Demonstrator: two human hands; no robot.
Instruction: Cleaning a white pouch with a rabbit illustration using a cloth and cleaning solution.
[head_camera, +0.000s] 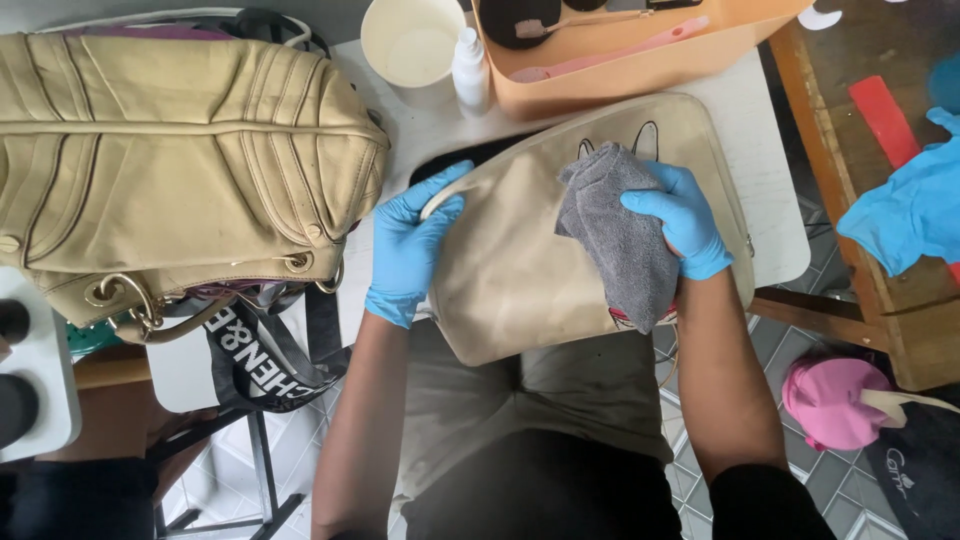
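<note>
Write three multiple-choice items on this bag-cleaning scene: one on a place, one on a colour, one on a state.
1. Where is the white cup?
A. On the white table, left of the small white bottle
B. On the floor
C. Inside the orange tray

2. What colour is the cloth?
A. Pink
B. Grey
C. Yellow

3. What is the right hand doing?
A. Hanging free
B. Holding the bottle
C. Pressing the cloth on the beige bag

Answers:
1 A: it stands on the tabletop beside the bottle.
2 B: it is plainly grey.
3 C: gloved fingers grip the cloth against the bag, while the left hand holds the bag's edge.
</note>
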